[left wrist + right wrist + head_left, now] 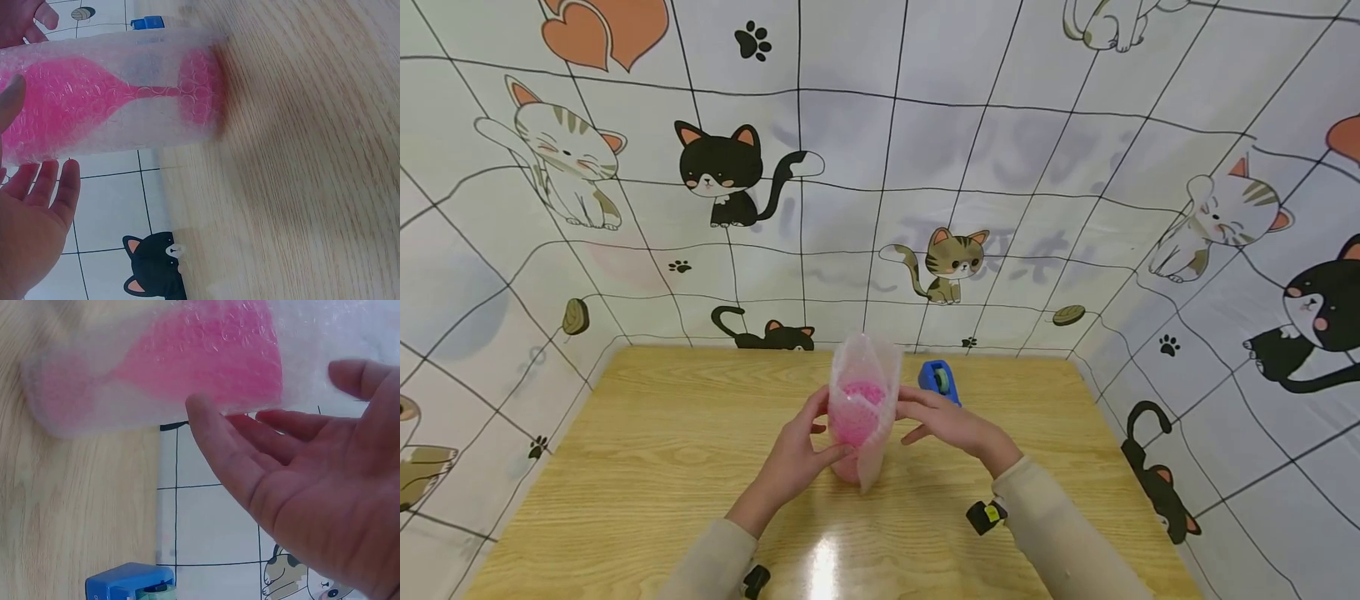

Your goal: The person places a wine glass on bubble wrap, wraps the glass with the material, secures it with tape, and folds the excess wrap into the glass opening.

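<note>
A pink goblet (pixel 856 417) stands upright on the table inside a sleeve of clear bubble wrap (pixel 867 357), which rises above its rim. Through the wrap, the left wrist view shows the bowl, thin stem and round foot. My left hand (pixel 793 454) holds the wrapped goblet around the bowl, thumb across the near face and fingers along the left side. On the other side, my right hand (pixel 951 423) has its fingers extended and loosely spread, fingertips right at the wrap. In the right wrist view its thumb stands away from the wrap.
A blue tape dispenser (pixel 940 382) with a roll in it stands on the wooden table (pixel 700 408), just behind the right hand. Cat-patterned sheeting (pixel 842 217) lines the back and both sides of the table. Each wrist wears a small black camera (pixel 985 517).
</note>
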`<state>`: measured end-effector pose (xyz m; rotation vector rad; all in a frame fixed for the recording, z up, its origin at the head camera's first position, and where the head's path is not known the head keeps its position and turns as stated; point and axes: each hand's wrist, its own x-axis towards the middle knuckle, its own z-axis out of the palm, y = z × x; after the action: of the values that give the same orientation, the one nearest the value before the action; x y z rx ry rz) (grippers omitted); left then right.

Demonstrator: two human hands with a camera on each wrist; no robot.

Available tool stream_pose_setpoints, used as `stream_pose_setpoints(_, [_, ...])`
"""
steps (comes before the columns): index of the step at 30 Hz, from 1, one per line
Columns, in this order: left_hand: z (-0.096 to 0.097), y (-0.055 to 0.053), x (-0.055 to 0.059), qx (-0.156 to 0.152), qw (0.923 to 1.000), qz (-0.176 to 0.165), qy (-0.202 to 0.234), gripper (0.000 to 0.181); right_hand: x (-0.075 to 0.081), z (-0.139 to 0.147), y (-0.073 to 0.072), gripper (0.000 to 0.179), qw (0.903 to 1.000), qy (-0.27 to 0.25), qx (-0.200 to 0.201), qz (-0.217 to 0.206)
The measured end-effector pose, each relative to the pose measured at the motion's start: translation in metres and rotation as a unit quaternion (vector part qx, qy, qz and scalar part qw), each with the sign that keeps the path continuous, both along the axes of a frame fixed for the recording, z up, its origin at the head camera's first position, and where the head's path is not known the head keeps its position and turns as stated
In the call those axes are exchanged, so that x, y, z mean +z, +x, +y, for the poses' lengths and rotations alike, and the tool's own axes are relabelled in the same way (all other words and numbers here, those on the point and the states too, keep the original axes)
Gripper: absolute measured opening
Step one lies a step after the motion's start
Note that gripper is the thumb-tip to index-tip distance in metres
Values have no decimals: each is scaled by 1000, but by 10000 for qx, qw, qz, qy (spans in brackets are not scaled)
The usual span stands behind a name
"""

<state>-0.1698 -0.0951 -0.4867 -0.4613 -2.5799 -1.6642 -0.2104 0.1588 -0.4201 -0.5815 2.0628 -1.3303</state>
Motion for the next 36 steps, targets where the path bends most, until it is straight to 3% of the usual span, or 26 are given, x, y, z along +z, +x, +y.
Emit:
stream_pose_setpoints(10, [-1, 1, 2, -137, 9999, -57, 49, 86, 0, 3, -2, 58, 9990, -222, -67, -395])
stream_pose_setpoints(22, [4, -2, 0, -203, 9998, -32, 66, 82, -2, -26, 2, 59, 9895, 174, -1376, -414])
stream_pose_setpoints(31, [5, -2, 0, -264, 9996, -31, 21, 84, 0, -35, -1, 55, 9803, 665, -1802, -452])
stream_pose_setpoints(36, [5, -2, 1, -242, 9997, -82, -44, 83, 1, -38, -5, 53, 9797, 795, -1779, -464])
